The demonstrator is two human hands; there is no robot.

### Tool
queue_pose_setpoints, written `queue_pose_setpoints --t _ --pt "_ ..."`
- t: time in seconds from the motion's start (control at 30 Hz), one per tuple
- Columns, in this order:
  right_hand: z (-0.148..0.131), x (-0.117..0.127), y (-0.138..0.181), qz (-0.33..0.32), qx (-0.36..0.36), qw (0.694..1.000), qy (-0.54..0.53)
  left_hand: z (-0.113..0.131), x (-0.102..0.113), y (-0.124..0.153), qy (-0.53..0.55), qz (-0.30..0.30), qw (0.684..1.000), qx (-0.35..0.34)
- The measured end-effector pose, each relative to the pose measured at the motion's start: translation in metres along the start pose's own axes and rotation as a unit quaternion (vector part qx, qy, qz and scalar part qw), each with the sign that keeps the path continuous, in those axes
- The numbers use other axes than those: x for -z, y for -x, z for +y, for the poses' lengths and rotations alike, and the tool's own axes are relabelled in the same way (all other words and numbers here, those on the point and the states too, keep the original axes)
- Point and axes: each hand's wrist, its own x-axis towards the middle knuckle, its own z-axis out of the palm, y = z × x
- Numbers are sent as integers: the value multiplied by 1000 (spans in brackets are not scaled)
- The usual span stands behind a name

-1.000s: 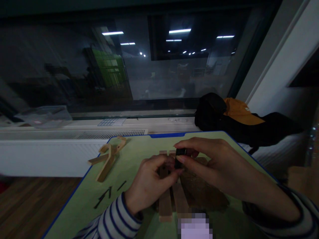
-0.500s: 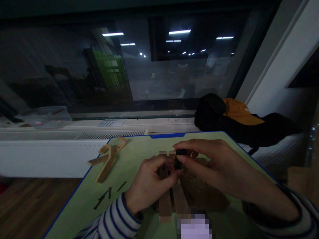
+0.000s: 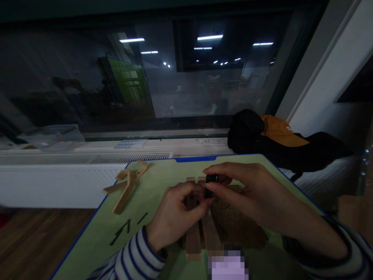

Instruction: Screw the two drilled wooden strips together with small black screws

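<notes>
A small black piece (image 3: 210,179), too dark to name exactly, is pinched between the thumb and fingertips of my right hand (image 3: 250,190). My left hand (image 3: 180,212) is closed from the other side, its thumb and fingertips meeting at the lower end of that piece. Just under the hands lie two wooden slats (image 3: 194,243), side by side and lengthwise, with dark holes near my left fingers. To their right, partly covered by my right hand, is a brown, rough-looking flat thing (image 3: 233,223). What the black piece touches below is hidden by my fingers.
Curved wooden pieces (image 3: 126,186) rest at the table's left, with several dark screws or bolts (image 3: 122,231) nearer me. The green table (image 3: 163,171) has a blue edge. Behind are a radiator (image 3: 58,182), a window sill, a clear plastic box (image 3: 55,136), and dark clothing with an orange cap (image 3: 284,130).
Almost nothing differs. My right hand's fingers have shifted very slightly around the black piece; the left hand holds its place.
</notes>
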Motion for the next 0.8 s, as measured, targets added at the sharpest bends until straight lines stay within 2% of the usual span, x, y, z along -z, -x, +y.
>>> queue_pose_setpoints --t 0.23,0.5,0.8 --pt "0 -1 -2 -4 -17 1000 -12 -3 -1 1 -1 4 1000 8" --pt "0 -1 -2 -19 -7 1000 9 0 0 1 2 -2 1000 2" --pt "-3 0 -2 -17 0 1000 -19 1 0 -1 5 1 1000 -1"
